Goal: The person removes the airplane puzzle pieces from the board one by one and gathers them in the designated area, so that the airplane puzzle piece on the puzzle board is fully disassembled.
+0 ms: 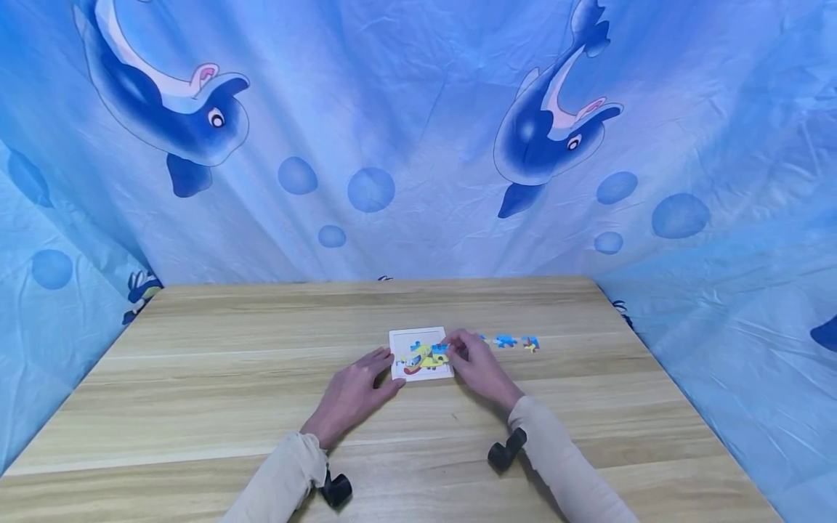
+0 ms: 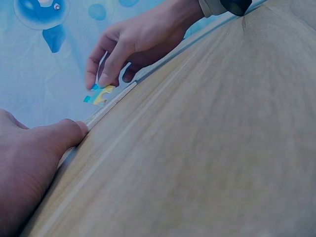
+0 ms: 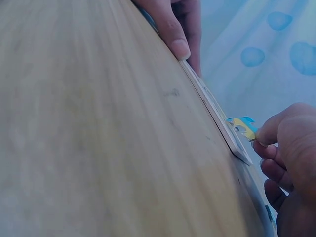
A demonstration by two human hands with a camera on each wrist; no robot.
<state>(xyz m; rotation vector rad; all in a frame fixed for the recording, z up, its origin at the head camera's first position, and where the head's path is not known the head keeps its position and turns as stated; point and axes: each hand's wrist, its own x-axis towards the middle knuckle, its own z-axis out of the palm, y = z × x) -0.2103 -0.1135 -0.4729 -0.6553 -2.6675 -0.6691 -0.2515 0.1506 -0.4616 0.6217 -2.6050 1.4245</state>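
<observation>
A small white puzzle board (image 1: 401, 343) lies on the table, with a partly assembled picture of a yellow airplane (image 1: 418, 359) in it. My left hand (image 1: 356, 388) holds the board at its near left corner, thumb on the front edge and fingers at the left side. Over the board's right part, my right hand (image 1: 480, 365) pinches a blue and yellow puzzle piece (image 3: 245, 127) between thumb and fingertips. In the left wrist view this piece (image 2: 100, 94) appears tilted, just above the board's edge.
Several loose puzzle pieces (image 1: 506, 341) lie in a row right of the board, one partly behind the right hand. The wooden table (image 1: 229, 378) ends at a blue curtain (image 1: 418, 145) with dolphins at the back and sides. Dark wrist cameras (image 1: 336, 491) sit at both cuffs.
</observation>
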